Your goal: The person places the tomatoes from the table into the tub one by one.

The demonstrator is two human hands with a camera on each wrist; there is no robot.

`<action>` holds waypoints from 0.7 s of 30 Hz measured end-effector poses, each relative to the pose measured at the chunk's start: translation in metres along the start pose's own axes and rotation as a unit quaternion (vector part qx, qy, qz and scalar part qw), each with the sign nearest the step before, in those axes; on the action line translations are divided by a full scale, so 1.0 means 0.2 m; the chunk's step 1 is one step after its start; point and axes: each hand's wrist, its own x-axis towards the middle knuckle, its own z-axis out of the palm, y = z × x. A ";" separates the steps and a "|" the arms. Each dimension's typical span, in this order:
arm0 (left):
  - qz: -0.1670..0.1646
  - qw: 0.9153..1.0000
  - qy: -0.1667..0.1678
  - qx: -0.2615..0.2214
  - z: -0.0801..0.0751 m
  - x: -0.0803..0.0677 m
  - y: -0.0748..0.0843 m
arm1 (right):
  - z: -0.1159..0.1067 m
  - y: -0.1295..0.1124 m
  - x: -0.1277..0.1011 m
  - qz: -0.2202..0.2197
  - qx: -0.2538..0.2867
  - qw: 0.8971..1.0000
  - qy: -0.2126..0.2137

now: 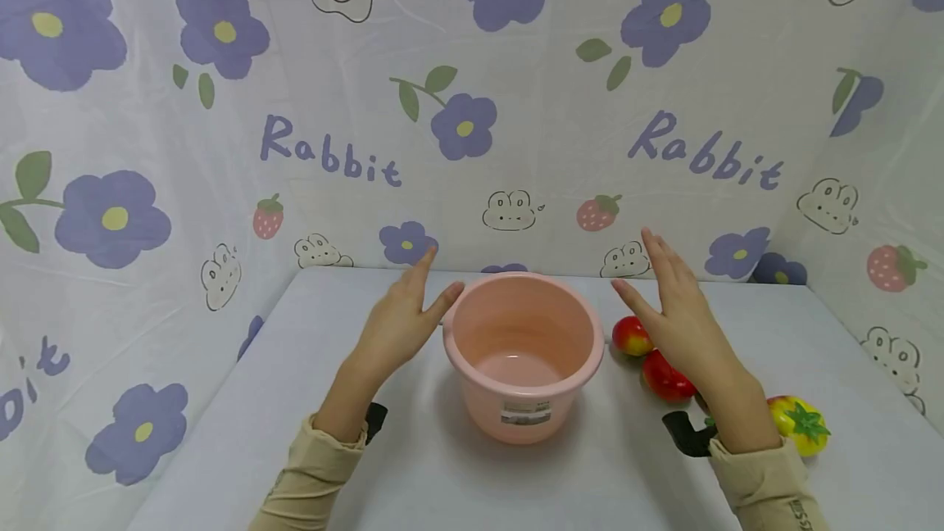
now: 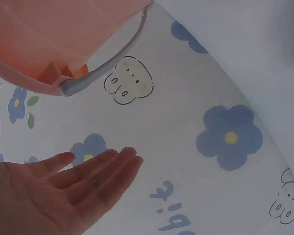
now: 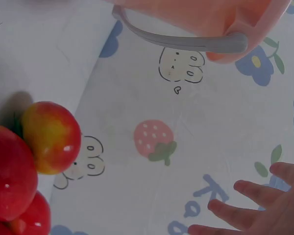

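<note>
A pink plastic bucket [image 1: 527, 424] with a label on its front stands upright on the white table. To its left my left hand [image 1: 398, 322] is raised, fingers straight and thumb spread toward the rim. My right hand [image 1: 682, 322] hovers on the other side in a like pose, holding nothing. In the left wrist view the left palm [image 2: 73, 196] is apart from the bucket [image 2: 49, 29], whose grey handle [image 2: 108, 66] hangs at the side. The right wrist view has the right fingers [image 3: 245, 210] spread, well away from the bucket's grey handle [image 3: 186, 43].
Right of the bucket, partly behind the right hand, lie a red-yellow fruit [image 1: 632, 336], a red fruit [image 1: 667, 377] and a yellow fruit with a green star-shaped top [image 1: 800, 426]. A patterned cloth [image 1: 546, 47] stands behind and beside the table [image 1: 472, 490].
</note>
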 end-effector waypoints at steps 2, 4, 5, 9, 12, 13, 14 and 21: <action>-0.001 1.000 -0.006 -0.007 0.01 0.00 -0.01 | 0.01 0.01 0.00 0.003 0.014 1.000 -0.004; -0.002 1.000 -0.012 -0.017 0.02 0.00 -0.01 | 0.01 0.02 0.00 0.007 0.029 1.000 -0.008; -0.004 1.000 -0.015 -0.022 0.02 0.00 -0.02 | 0.02 0.03 0.00 0.009 0.037 0.999 -0.009; -0.013 0.999 -0.026 -0.041 0.05 0.00 -0.03 | 0.02 0.04 0.01 0.016 0.062 0.998 -0.015; -0.017 0.998 -0.033 -0.058 0.07 0.00 -0.04 | 0.03 0.05 0.01 0.019 0.077 0.997 -0.019; -0.020 0.997 -0.035 -0.064 0.08 0.00 -0.04 | 0.03 0.06 0.01 0.020 0.083 0.996 -0.021; -0.022 0.997 -0.037 -0.069 0.08 0.01 -0.04 | 0.03 0.06 0.01 0.020 0.088 0.996 -0.023; -0.022 0.992 -0.042 -0.117 0.12 0.01 -0.06 | 0.04 0.10 0.02 0.032 0.132 0.990 -0.028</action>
